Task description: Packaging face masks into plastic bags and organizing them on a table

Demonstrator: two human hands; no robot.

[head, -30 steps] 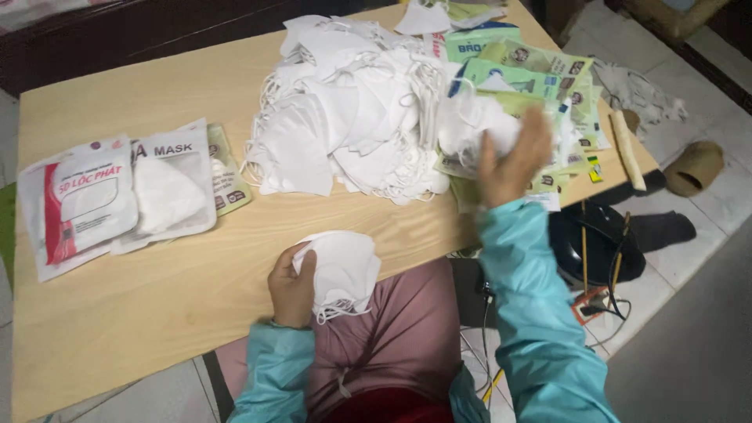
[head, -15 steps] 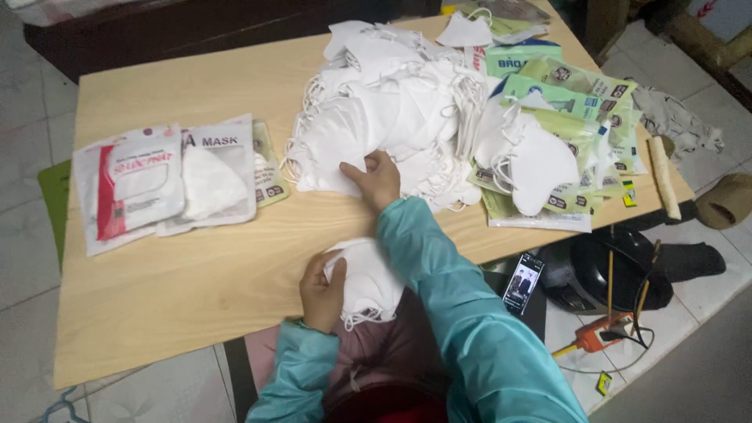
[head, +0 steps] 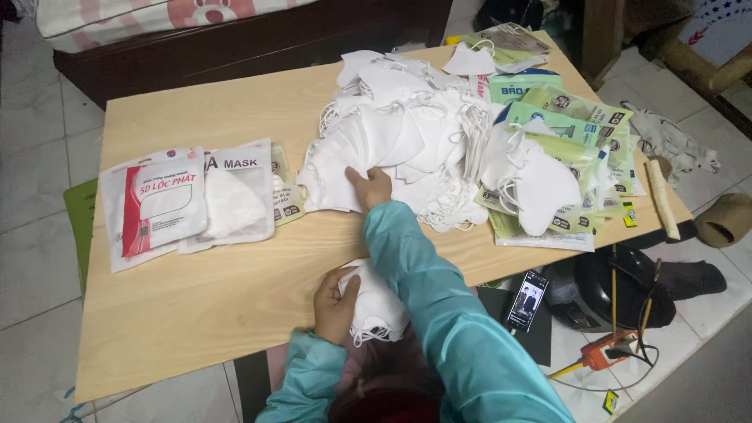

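head view, looking down on a light wooden surface [head: 196, 313]. the left hand [head: 335, 305] holds a small stack of white masks [head: 376, 305] at the near edge of the surface, fingers curled closed around its left side. the right hand [head: 371, 188] reaches forward in a teal sleeve [head: 439, 313] and rests on the near edge of the large pile of loose white masks [head: 407, 149] in the middle of the surface; its fingers lie pressed on one mask there, but whether they have pinched it cannot be told. to the left lie sealed clear packets [head: 188, 204], each with a mask inside, side by side. to the right of the pile lie green printed packets [head: 572, 125], partly under loose masks. on the floor to the right are a phone [head: 528, 300], a dark helmet [head: 603, 294] and an orange tool [head: 607, 354]. judged progress: early. the held stack is small, only a few packets are filled, and most masks remain loose in the pile.
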